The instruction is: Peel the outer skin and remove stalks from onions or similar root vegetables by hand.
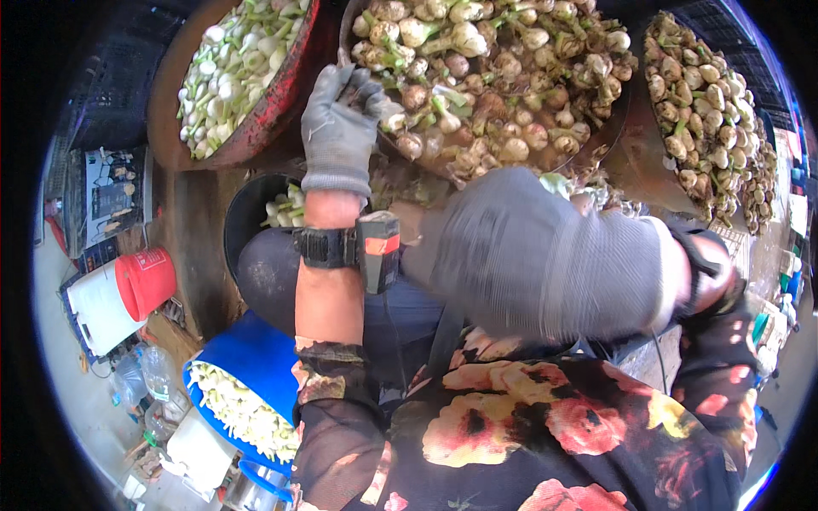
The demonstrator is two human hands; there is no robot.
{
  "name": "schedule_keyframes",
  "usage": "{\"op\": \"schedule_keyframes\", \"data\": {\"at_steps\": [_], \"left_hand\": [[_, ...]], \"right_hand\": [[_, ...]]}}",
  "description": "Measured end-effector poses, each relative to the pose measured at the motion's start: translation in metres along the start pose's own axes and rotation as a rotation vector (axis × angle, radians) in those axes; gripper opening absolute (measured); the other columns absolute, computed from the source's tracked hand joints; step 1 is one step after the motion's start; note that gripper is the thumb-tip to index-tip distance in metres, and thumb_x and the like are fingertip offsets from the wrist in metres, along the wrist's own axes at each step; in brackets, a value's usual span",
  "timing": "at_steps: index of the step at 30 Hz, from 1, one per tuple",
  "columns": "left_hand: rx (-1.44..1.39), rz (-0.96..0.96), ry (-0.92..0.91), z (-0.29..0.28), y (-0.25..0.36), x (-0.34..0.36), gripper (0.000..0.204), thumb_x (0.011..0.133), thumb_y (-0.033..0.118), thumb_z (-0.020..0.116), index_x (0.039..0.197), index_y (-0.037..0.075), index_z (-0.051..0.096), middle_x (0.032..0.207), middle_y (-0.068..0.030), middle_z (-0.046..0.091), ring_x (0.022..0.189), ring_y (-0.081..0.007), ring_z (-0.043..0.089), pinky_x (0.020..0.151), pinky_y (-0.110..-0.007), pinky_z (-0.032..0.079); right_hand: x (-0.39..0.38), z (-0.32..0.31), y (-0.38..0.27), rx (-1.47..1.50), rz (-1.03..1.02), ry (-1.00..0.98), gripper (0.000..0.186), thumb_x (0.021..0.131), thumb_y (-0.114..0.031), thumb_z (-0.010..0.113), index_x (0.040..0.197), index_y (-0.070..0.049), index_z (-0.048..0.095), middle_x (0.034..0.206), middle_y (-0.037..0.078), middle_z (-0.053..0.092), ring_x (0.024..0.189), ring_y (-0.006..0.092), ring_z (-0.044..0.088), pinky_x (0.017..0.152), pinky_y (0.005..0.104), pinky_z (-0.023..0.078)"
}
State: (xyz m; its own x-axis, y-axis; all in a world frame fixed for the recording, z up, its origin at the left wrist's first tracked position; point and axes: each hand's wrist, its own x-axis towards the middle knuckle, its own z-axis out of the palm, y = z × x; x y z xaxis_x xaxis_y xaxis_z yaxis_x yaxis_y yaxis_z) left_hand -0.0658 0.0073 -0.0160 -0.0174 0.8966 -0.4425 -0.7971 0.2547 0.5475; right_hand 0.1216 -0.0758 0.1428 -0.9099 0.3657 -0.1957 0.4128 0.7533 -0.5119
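L hand (341,128) gloved, fingers curled on bulb at rim of middle bowl (362,64), picking from pile. R hand (545,255) close to camera, blurred; grip can't tell. Peeled bulbs kept apart in blue tub (256,358).

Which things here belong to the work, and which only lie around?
In use: left hand reaching the pan of unpeeled bulbs; right hand; pan of peeled bulbs; blue tub of trimmings.
Lying about: red-lidded jug; plastic bottles.
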Motion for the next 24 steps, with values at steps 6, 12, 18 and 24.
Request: {"op": "schedule_keyframes", "data": {"at_steps": [6,12,18,24], "left_hand": [[0.047,-0.002,-0.145,-0.004,-0.008,0.003,0.024,0.087,0.022,0.051,0.097,0.001,0.057,0.08,-0.0082,0.058,0.068,-0.0195,0.054,0.061,-0.031,0.044],[0.094,0.008,-0.196,0.002,-0.011,0.005,0.027,0.087,0.021,0.051,0.102,0.0,0.056,0.082,-0.0074,0.058,0.069,-0.018,0.054,0.06,-0.03,0.045],[0.13,0.029,-0.123,0.008,-0.012,0.0,0.029,0.086,0.023,0.051,0.102,-0.001,0.056,0.082,-0.0067,0.057,0.068,-0.0163,0.054,0.061,-0.029,0.046],[0.103,0.029,-0.147,0.007,-0.014,-0.001,0.026,0.085,0.019,0.051,0.099,-0.002,0.057,0.078,-0.0064,0.058,0.065,-0.0158,0.056,0.06,-0.029,0.048]], "right_hand": [[0.009,-0.027,-0.032,0.055,-0.222,-0.003,0.022,0.069,-0.016,0.057,0.088,-0.004,0.058,0.08,0.011,0.059,0.072,0.0247,0.06,0.058,0.0336,0.047],[0.007,-0.024,-0.03,0.044,-0.281,-0.049,0.022,0.069,-0.016,0.057,0.088,-0.004,0.058,0.08,0.011,0.06,0.072,0.0254,0.06,0.059,0.0341,0.047],[0.006,-0.021,-0.03,0.043,-0.3,-0.086,0.021,0.069,-0.016,0.057,0.088,-0.005,0.058,0.079,0.011,0.06,0.072,0.0261,0.06,0.059,0.0345,0.047],[0.012,-0.024,-0.03,0.003,-0.341,-0.106,0.021,0.069,-0.016,0.057,0.088,-0.005,0.058,0.079,0.011,0.06,0.073,0.0268,0.06,0.06,0.035,0.047]]}}
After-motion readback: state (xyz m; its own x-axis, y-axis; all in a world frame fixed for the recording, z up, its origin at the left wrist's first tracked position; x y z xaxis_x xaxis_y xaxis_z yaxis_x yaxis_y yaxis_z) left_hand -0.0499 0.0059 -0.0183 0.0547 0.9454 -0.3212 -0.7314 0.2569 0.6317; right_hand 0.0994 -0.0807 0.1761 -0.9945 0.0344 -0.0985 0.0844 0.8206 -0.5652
